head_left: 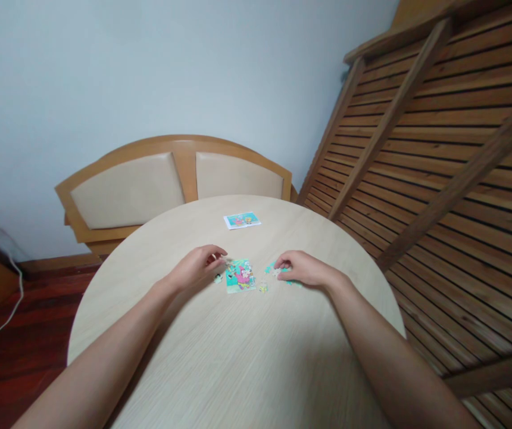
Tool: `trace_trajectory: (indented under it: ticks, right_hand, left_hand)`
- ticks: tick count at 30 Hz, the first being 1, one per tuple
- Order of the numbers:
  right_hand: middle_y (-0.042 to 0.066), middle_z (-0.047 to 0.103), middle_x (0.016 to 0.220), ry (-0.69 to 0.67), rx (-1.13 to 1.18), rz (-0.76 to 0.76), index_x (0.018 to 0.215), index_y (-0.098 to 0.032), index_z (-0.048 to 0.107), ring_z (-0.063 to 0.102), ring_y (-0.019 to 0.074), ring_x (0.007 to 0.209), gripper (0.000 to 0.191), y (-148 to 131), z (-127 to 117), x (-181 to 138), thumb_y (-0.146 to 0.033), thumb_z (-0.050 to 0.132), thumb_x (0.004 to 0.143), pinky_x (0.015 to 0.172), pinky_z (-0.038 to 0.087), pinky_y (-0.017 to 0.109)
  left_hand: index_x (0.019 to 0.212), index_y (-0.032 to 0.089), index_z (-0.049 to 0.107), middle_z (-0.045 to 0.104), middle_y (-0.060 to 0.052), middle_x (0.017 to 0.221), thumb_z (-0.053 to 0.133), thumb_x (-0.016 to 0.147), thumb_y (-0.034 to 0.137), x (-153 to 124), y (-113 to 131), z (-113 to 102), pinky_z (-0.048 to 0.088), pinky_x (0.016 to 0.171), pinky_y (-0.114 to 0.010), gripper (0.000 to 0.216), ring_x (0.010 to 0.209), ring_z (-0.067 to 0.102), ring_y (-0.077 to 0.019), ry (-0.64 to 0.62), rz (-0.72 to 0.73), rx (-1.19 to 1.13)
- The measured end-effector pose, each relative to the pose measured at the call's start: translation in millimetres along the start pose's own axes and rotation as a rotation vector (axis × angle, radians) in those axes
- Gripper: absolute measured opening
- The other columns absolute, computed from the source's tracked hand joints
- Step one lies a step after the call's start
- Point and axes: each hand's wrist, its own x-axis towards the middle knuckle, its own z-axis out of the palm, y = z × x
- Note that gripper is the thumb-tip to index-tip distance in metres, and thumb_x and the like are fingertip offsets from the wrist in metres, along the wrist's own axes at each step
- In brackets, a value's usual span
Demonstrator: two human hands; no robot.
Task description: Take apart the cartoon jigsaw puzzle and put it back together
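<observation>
A partly assembled jigsaw puzzle [240,277] lies on the round table, with a pink cartoon figure on a teal and green ground. At its upper left edge is my left hand [200,263], fingers curled and tips close together on what looks like a small puzzle piece. To the right of the puzzle, my right hand [299,268] hovers low over loose teal and pale puzzle pieces [269,269], thumb and fingers apart. A yellowish piece [263,287] lies between the puzzle and my right hand. Another loose piece [218,278] sits just left of the puzzle, below my left fingers.
Farther back on the table [220,345] lies a picture card [242,220] with cartoon figures. Behind the table stands a padded wooden headboard [184,173] against the wall. A slatted wooden frame [417,167] leans on the right. A white cable [19,280] hangs at the left.
</observation>
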Motion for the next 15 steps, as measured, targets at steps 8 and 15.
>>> trace_trajectory:
  ticks: [8, 15]
  right_hand:
    - [0.004, 0.067, 0.081, 0.060, 0.057, -0.022, 0.091, -0.015, 0.070, 0.059, 0.0161, 0.073, 0.018, 3.0, 2.9, 2.0, -0.027, 0.067, 0.079, 0.067, 0.045, 0.026]
    - [0.005, 0.068, 0.081, 0.135, 0.254, -0.019, 0.096, -0.014, 0.067, 0.061, 0.0158, 0.072, 0.030, 3.0, 4.8, 5.1, -0.042, 0.065, 0.085, 0.063, 0.045, 0.026]
  left_hand:
    - [0.116, 0.018, 0.065, 0.073, -0.008, 0.103, 0.055, 0.092, 0.046, -5.3, 0.8, -1.3, 0.052, 0.073, -0.030, 0.038, 0.082, 0.067, -0.0190, -0.071, -0.048, 0.081]
    - [0.121, 0.020, 0.065, 0.069, -0.008, 0.112, 0.070, 0.079, 0.044, -9.5, 1.5, -3.5, 0.051, 0.084, -0.032, 0.049, 0.094, 0.065, -0.0218, -0.210, 0.035, 0.097]
